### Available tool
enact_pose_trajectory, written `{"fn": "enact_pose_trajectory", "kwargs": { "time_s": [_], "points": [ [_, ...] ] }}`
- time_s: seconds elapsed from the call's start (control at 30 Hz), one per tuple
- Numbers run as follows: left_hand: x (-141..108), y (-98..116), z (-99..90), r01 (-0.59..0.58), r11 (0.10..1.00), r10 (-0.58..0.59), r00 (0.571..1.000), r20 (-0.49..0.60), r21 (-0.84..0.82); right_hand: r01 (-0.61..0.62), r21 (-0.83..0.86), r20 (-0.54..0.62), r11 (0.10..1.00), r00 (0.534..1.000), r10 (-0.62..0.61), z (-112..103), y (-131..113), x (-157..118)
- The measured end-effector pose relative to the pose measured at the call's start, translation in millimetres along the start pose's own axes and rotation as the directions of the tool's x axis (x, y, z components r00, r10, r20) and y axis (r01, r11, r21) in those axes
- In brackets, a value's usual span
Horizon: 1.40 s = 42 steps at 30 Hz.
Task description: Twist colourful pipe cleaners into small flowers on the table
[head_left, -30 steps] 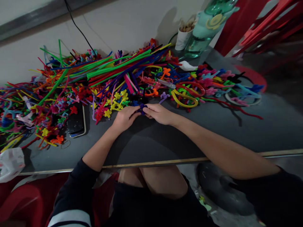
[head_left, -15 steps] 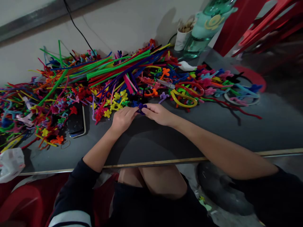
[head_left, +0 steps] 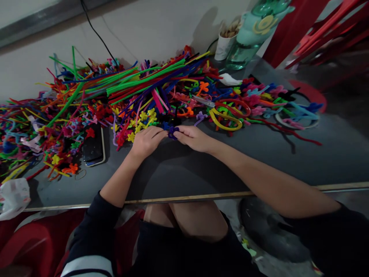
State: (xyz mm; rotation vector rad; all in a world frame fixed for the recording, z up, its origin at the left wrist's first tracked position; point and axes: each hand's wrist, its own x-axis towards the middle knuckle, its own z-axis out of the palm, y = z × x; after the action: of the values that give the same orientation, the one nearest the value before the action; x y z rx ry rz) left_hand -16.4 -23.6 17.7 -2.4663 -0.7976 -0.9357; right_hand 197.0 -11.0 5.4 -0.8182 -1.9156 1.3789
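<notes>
Between my hands, above the table's near part, is a dark purple pipe-cleaner flower (head_left: 172, 132) with looped petals. My right hand (head_left: 191, 137) pinches its right side between thumb and forefinger. From the left, my left hand (head_left: 148, 141) is closed, its fingertips pressed together at the flower's left edge; the part they grip is mostly hidden. Just beyond the hands lie yellow pipe-cleaner flowers (head_left: 146, 118) and a lilac pipe-cleaner flower (head_left: 201, 115) with a bent stem. Scissors (head_left: 226, 118) with red and yellow handles rest to the right of my right hand.
A long heap of pipe cleaners (head_left: 144, 82) covers the table's back along the wall. A phone (head_left: 93, 148) lies left of my left hand. At the back right stand a paper cup (head_left: 225, 45) and a green bottle (head_left: 243, 50). A plastic bag (head_left: 14, 196) is at the left edge.
My left hand has shifted slightly left, so more of the purple flower shows between the hands. My right hand keeps its pinch. The whole view has moved a little.
</notes>
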Motion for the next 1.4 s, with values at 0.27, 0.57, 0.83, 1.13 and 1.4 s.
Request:
{"fn": "enact_pose_trajectory", "kwargs": {
  "time_s": [0.27,0.57,0.83,1.13,1.4],
  "points": [
    [-3.2,3.6,5.1,0.162,0.982,-0.147,0.979,0.144,-0.100,-0.032,0.185,0.052,0.982,0.998,0.023,3.3,3.9,1.7],
    [-1.1,20.1,22.6,0.644,0.646,-0.611,0.758,0.229,-0.410,-0.043,-0.010,-0.094,0.999,0.995,0.042,4.4,2.4,2.9],
    [-1.8,22.1,24.3,0.620,0.665,-0.611,0.772,0.175,-0.417,-0.037,-0.022,-0.225,0.999,0.974,0.031,8.8,1.1,0.8],
    [-3.7,17.0,15.1,0.423,0.890,-0.415,0.906,0.081,-0.168,-0.006,-0.113,-0.214,0.994,0.977,-0.018,5.1,-1.7,-0.1],
    [-3.4,14.1,14.9,0.450,0.869,-0.431,0.892,0.134,-0.207,-0.006,-0.266,-0.354,0.964,0.931,-0.092,-7.4,-1.8,-0.3]
  ]
}}
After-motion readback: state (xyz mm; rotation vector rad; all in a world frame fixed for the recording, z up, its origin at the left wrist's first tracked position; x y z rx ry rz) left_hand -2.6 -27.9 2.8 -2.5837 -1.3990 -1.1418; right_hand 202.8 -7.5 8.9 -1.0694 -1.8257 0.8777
